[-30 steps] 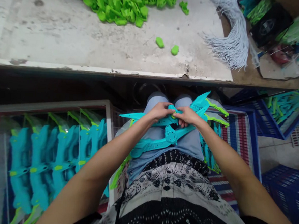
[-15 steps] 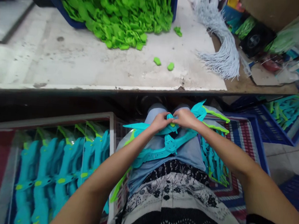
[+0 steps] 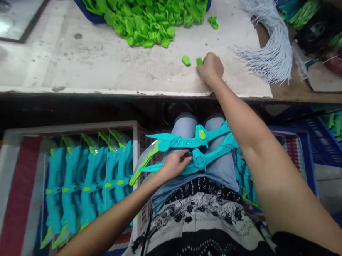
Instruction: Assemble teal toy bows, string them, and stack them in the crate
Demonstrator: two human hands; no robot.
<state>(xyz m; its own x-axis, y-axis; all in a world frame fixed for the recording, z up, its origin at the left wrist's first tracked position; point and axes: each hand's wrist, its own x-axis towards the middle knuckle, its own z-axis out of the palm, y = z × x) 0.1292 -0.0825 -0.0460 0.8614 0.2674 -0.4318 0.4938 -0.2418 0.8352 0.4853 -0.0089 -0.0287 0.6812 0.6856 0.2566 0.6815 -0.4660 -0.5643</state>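
Two turquoise plastic toy bows lie across my lap. The farther bow (image 3: 181, 142) has a green piece fitted in its centre, and a green-edged curved tip shows at its left end. On the nearer bow (image 3: 215, 156), the round centre shows no green piece. My left hand (image 3: 176, 165) is closed on the left limb of this nearer bow, just beside its centre. Up on the table, my right hand (image 3: 211, 69) pinches a small green plastic piece (image 3: 199, 61). Another green piece (image 3: 186, 60) lies a little to its left. My right forearm hides the bows' right ends.
A blue bin (image 3: 89, 13) spills many green pieces onto the white table (image 3: 105, 70). A bundle of white strings (image 3: 275, 53) lies at the right. Crates of turquoise bows (image 3: 74, 187) stand to my left and right, below the table edge.
My right hand has left the farther bow's centre and reached up to a green piece on the table. My left hand has moved back from that centre to the nearer bow.
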